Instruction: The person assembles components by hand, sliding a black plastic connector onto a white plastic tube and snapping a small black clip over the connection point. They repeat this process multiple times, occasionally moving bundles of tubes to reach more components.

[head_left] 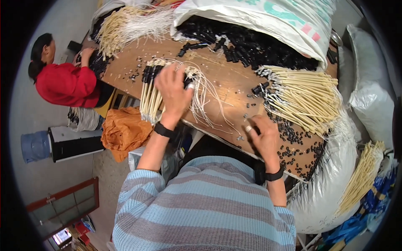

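Left hand [173, 88] reaches forward, palm down; right hand [265, 136] hangs closer in, seemingly half-curled.

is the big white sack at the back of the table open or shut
The white sack is open: black parts spill out of it onto the table.

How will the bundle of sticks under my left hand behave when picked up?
The sticks look straight and slender, so they're probably stiff and light. Lying side by side, they may roll or slip apart. The white strings curl loosely, so they'll likely flop and could tangle.
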### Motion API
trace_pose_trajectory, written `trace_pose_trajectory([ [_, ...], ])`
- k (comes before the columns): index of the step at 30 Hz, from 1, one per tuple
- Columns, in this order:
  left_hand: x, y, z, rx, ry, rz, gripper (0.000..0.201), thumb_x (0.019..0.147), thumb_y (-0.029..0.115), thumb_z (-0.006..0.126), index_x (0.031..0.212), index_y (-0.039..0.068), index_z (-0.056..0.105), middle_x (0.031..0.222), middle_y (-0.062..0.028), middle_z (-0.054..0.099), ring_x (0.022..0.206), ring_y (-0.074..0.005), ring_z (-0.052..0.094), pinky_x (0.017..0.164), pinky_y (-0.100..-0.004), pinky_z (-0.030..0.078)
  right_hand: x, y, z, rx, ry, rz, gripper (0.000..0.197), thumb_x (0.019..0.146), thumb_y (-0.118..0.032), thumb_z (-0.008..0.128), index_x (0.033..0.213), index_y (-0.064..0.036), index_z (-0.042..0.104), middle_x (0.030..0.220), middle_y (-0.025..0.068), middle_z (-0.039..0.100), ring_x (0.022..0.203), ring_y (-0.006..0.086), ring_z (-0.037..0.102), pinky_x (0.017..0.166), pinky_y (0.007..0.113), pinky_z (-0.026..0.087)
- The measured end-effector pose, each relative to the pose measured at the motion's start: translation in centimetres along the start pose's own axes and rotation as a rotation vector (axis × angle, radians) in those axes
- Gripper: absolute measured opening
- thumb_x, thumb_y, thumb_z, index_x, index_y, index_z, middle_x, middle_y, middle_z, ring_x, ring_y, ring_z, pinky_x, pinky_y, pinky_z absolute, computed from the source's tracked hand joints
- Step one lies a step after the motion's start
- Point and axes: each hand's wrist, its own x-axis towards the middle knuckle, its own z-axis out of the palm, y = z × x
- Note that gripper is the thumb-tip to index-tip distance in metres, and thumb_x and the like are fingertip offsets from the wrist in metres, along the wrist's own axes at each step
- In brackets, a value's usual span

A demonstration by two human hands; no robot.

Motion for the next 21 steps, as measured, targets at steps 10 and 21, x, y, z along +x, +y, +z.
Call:
trace_pose_trajectory([
  [10, 1.8, 10.4, 12.8, -0.672, -0.445, 0.327, 0.034, 0.073, -0.005, 0.057, 0.096, 0.012, 0.073, 0.097, -0.0076, 0.062, 0.098, -0.03, 0.056, 0.084, -0.0389, 0.046, -1.0, 8.8, -7.0, -0.541, 0.16, 0.199, 0.01, 0.073, -0.003, 0.067, 0.083, -0.005, 0.066, 0.073, 0.0121, 0.057, 0.069, 0.0332, 0.058, 0.061, 0.042, 0.044],
  [21, 0.6, 6.5, 10.0, -0.588, -0.515, 0.177, 0.038, 0.069, 0.0, 0.065, 0.107, 0.006, 0.066, 0.092, -0.013, 0.06, 0.092, -0.0336, 0.057, 0.084, -0.0414, 0.046, -0.4, 7.1, -6.6, -0.192, 0.011, 0.068, 0.013, 0.085, -0.009, 0.063, 0.097, -0.0061, 0.06, 0.07, 0.0133, 0.06, 0.06, 0.0324, 0.058, 0.052, 0.033, 0.043],
])
